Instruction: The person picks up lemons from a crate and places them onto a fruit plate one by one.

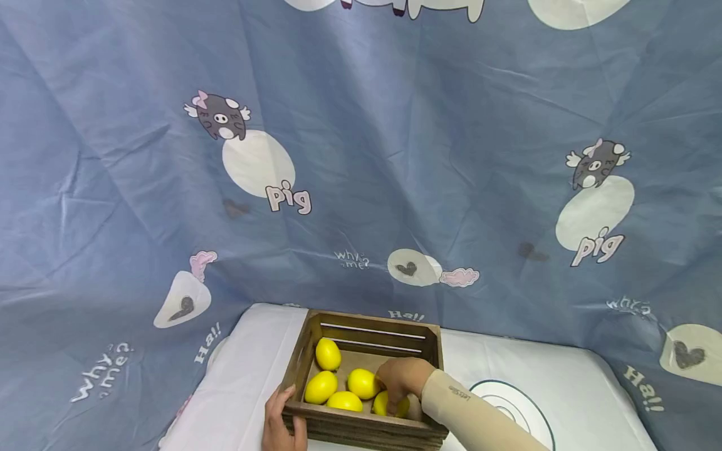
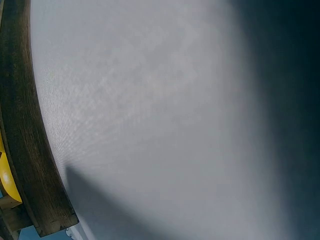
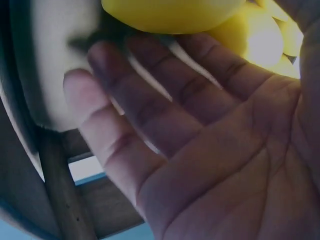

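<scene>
lemon (image 1: 389,405) lies under the right hand (image 1: 402,376)'s loose, unclenched grip inside the crate (image 1: 361,426), left hand (image 1: 280,421) gripping its rim.

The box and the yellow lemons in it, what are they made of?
The box looks like dark stained wood: slats with gaps and visible grain. The lemons look smooth, even bright yellow with a slight shine, so maybe plastic, but real fruit can't be ruled out.
</scene>
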`<state>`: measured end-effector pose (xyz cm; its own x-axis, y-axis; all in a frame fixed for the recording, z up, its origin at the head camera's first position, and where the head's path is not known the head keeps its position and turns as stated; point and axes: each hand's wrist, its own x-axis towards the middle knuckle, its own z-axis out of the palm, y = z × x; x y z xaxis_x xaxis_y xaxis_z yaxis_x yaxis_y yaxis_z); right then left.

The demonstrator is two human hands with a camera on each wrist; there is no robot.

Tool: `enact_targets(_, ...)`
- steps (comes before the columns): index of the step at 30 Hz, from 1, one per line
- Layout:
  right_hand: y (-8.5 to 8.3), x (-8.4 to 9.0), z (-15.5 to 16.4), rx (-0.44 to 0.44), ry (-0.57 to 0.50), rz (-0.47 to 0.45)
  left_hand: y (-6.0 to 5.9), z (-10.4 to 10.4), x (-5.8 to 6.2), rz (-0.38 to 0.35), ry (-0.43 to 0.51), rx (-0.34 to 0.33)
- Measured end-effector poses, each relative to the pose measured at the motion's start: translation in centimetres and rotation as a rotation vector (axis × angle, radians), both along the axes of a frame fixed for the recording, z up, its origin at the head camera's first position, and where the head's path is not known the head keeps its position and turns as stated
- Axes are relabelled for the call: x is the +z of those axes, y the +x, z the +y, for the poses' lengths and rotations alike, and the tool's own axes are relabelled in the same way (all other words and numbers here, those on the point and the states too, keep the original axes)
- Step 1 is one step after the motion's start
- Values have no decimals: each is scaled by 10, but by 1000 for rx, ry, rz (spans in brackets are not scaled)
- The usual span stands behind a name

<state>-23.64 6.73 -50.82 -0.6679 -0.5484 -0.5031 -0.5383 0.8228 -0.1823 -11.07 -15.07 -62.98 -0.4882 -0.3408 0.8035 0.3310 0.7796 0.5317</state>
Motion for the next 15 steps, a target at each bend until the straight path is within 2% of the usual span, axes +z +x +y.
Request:
enact_targets(8,2,-1,-3,-23,-1,-12,0,-1,1,8,-11,4)
enact_targets(15,1,-6,-6,2,57,5,2,0,2,-11,-3,-4)
